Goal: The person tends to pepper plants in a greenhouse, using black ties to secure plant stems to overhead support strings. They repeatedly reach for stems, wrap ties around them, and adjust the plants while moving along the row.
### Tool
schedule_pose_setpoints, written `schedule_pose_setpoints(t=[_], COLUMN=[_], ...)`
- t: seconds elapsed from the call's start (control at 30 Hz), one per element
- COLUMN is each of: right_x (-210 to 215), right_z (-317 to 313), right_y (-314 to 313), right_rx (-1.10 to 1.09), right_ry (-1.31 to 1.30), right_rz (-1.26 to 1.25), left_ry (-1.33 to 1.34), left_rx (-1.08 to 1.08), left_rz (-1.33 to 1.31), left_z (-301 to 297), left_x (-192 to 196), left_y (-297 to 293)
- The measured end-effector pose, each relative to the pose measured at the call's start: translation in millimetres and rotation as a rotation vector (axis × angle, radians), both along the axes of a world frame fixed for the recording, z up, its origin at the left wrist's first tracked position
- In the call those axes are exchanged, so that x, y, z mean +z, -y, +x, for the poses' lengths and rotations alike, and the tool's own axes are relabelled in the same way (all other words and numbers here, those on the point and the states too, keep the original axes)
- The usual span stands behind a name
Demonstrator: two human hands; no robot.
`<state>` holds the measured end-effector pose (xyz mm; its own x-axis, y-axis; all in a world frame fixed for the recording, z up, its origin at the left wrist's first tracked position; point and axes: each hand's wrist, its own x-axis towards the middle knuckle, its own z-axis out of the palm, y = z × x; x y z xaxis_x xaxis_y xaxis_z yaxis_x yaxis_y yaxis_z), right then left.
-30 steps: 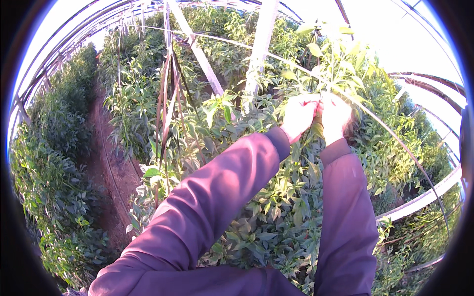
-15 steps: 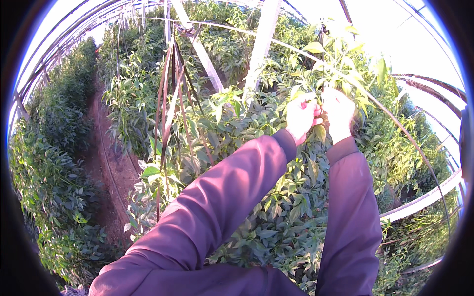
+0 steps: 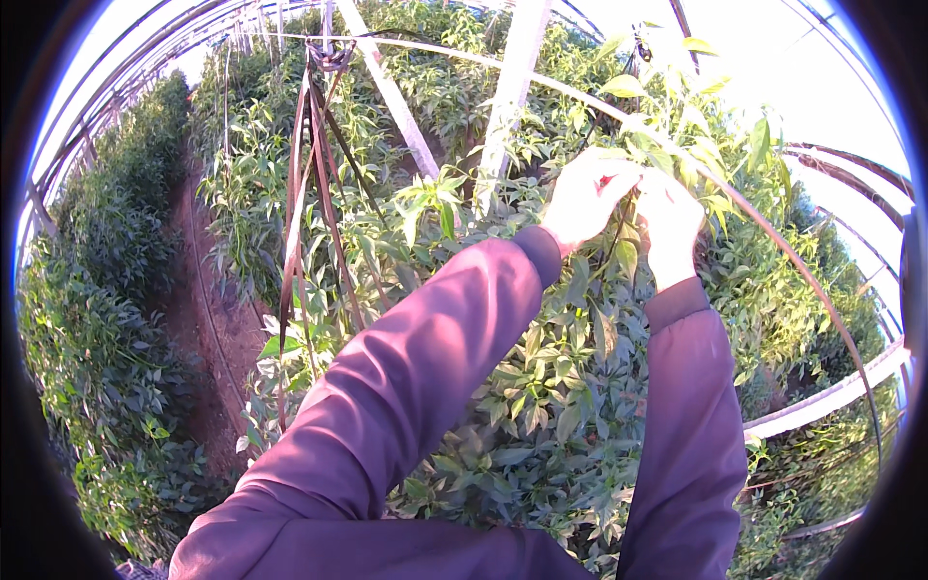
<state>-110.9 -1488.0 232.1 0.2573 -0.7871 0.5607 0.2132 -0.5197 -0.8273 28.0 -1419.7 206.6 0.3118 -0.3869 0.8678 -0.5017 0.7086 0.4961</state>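
Head view, left hand: the left hand is up at the top of the plant, fingers curled in toward the other hand's fingertips; sunlight bleaches it so much that I cannot tell whether it grips anything.
Right hand: the right hand is just beside it, fingers bent inward and meeting the left's; what sits between them, if anything, I cannot tell from here.
Plant: the tall leafy plant is right at the hands, its yellow-green leaves rising above them and a few hanging below.
Sleeves: both arms wear purple-brown sleeves with ribbed cuffs, the left one slanting across, the right nearly upright.
Cord: a long cord bends across just above the hands, then drops down the right side.
Strips: reddish-brown strips hang in a bunch left of the hands, gathered at the top.
Posts: a pale post leans behind the foliage, near a thinner slanted pole.
Path: reddish soil path between rows, a dark hose along it.
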Motion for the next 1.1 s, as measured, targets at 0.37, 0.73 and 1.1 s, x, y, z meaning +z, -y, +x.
schedule_pose_setpoints(t=[0.37,0.73,1.1], right_x=[-2.7,-4.3,-2.0], right_z=[-11.4,-0.9,-3.3], right_y=[-2.3,-3.1,-9.9], right_rx=[-0.030,-0.122,0.033], right_ry=[0.000,0.010,0.081], right_rz=[-0.001,0.072,0.124], left_ry=[-0.359,-0.430,-0.390], left_rx=[-0.597,-0.172,0.192], left_rz=[0.372,0.129,0.292], left_z=[-2.1,-19.3,-26.4], left_x=[23.3,15.5,18.1], left_y=[2.8,24.6,8.2])
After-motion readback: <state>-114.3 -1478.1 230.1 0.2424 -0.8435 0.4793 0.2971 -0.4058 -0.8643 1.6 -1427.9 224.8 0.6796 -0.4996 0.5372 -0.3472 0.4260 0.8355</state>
